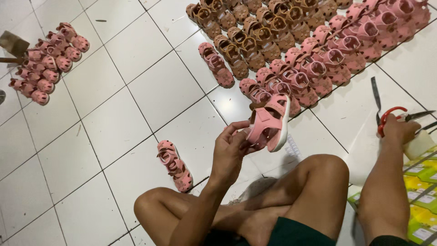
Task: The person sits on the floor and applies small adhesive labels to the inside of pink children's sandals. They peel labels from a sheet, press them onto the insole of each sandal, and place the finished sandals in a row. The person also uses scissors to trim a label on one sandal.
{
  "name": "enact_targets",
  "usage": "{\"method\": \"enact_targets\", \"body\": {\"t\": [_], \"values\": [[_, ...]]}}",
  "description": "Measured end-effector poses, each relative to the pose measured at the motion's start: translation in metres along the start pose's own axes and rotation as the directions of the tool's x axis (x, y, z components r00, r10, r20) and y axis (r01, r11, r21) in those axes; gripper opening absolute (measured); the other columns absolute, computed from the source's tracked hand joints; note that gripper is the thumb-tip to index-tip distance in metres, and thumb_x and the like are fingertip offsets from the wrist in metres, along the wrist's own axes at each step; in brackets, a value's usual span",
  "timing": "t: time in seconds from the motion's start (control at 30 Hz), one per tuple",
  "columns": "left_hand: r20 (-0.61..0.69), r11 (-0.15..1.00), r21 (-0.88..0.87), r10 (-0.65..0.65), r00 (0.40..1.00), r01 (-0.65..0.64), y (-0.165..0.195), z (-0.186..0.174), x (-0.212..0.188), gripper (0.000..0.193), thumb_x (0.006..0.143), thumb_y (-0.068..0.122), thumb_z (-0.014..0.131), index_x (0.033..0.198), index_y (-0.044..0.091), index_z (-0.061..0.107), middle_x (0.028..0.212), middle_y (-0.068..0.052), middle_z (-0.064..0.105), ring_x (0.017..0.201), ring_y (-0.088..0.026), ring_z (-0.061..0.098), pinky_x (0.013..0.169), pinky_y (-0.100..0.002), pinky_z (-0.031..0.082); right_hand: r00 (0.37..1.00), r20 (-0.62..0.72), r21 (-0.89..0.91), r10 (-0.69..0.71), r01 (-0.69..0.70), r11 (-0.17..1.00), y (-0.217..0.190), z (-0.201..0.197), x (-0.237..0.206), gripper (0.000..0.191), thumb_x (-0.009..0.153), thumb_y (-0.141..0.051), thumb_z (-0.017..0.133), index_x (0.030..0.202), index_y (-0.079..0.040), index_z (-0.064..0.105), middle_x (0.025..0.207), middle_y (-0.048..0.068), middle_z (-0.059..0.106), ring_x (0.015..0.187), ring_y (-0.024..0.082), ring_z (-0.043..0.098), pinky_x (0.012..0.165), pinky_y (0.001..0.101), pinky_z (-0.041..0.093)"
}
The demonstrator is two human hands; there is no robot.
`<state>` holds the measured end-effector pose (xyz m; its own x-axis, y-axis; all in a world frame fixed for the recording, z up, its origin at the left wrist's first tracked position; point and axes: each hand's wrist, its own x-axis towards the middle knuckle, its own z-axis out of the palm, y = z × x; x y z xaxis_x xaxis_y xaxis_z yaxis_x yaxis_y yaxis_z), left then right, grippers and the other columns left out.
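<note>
The left hand (230,150) holds a pink sandal (269,124) up over the white tiled floor (136,91), fingers closed on its heel end. The right hand (398,130), far right, is gripping red-handled scissors (395,116) — this looks like the trimming step. Next, the blades must meet the sandal's strap carefully. Finished rows of sandals (296,50) lie beyond.

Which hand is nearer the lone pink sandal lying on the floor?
Left. The left hand, holding another sandal, is just right of the lone sandal; the right hand grips scissors far right.
</note>
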<state>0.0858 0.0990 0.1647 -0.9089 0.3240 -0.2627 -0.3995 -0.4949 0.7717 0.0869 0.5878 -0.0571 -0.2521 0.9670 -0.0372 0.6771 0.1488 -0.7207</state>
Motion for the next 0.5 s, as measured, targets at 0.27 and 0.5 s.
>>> {"method": "enact_targets", "body": {"t": [0.27, 0.5], "values": [[-0.069, 0.961, 0.049, 0.277, 0.959, -0.274, 0.009, 0.01, -0.059, 0.028, 0.098, 0.01, 0.069, 0.119, -0.006, 0.06, 0.111, -0.013, 0.073, 0.1, -0.016, 0.072, 0.094, -0.039, 0.061, 0.827, 0.3, 0.868, -0.476, -0.03, 0.496, -0.01, -0.092, -0.173, 0.019, 0.118, -0.009, 0.068, 0.126, -0.001, 0.053, 0.097, 0.003, 0.061, 0.066, 0.007, 0.05, 0.06, 0.0252, 0.042], [-0.097, 0.924, -0.021, 0.378, 0.921, -0.381, 0.007, -0.004, -0.106, 0.025, 0.1, 0.01, 0.07, 0.117, -0.007, 0.062, 0.11, -0.015, 0.072, 0.099, -0.018, 0.072, 0.095, -0.039, 0.061, 0.428, 0.393, 0.556, -0.814, 0.595, 0.581, -0.018, -0.168, -0.365, 0.053, 0.072, -0.029, 0.088, 0.114, -0.001, 0.07, 0.081, 0.005, 0.071, 0.069, 0.015, 0.067, 0.062, 0.031, 0.057]]}}
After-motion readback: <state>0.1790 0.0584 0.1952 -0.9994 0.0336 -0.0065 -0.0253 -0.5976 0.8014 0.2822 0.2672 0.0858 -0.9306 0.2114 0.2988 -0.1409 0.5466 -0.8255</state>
